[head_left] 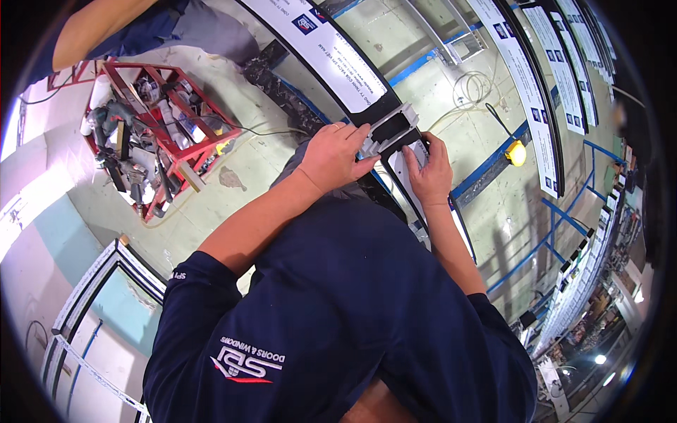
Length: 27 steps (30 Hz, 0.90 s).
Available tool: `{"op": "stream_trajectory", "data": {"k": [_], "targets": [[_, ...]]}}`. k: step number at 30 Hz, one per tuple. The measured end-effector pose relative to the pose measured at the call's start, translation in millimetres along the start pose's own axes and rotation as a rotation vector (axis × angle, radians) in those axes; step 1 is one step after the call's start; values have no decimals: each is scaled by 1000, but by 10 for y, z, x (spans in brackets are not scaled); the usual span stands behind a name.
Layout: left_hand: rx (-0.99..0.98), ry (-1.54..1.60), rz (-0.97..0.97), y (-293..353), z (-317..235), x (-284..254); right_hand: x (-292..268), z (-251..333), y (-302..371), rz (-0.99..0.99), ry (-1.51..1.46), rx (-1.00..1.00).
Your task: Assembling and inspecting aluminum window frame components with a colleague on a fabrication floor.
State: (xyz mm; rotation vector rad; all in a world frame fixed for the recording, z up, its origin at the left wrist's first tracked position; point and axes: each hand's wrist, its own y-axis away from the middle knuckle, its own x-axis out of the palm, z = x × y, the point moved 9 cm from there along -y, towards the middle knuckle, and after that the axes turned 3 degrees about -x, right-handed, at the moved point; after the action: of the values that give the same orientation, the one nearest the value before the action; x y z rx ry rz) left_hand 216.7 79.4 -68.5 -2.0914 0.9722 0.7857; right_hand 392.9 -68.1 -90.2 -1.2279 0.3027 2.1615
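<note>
A short grey metal profile piece (392,131) with an open channel shape lies across a long black profile (381,111) covered in printed white film. My left hand (333,156) grips the left end of this piece between thumb and fingers. Just to its right, my right hand (431,173) is closed around the near stretch of the black profile, thumb on top and fingers over the right edge. The grey piece sits between both hands, close to the right fingertips. What lies beneath my palms is hidden.
A red metal cart (151,81) loaded with power tools stands at the left. Another person's arm (99,28) reaches in at top left. Film-covered profiles (525,92) rest at the right on blue-edged supports, with a yellow tape measure (516,153) near them. Framed panels (106,296) lean at lower left.
</note>
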Motion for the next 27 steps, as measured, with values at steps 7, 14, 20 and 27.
{"op": "stream_trajectory", "data": {"k": [7, 14, 20, 27], "targets": [[-100, -88, 41, -17, -258, -42, -173, -14, 136, -27, -20, -29], [-49, -248, 111, -282, -620, 62, -258, -59, 195, -38, -30, -40], [-103, -234, 110, -411, -548, 238, -332, -42, 188, -70, 6, -79], [-205, 57, 142, -208, -482, 263, -658, -209, 19, 216, 112, 76]]}}
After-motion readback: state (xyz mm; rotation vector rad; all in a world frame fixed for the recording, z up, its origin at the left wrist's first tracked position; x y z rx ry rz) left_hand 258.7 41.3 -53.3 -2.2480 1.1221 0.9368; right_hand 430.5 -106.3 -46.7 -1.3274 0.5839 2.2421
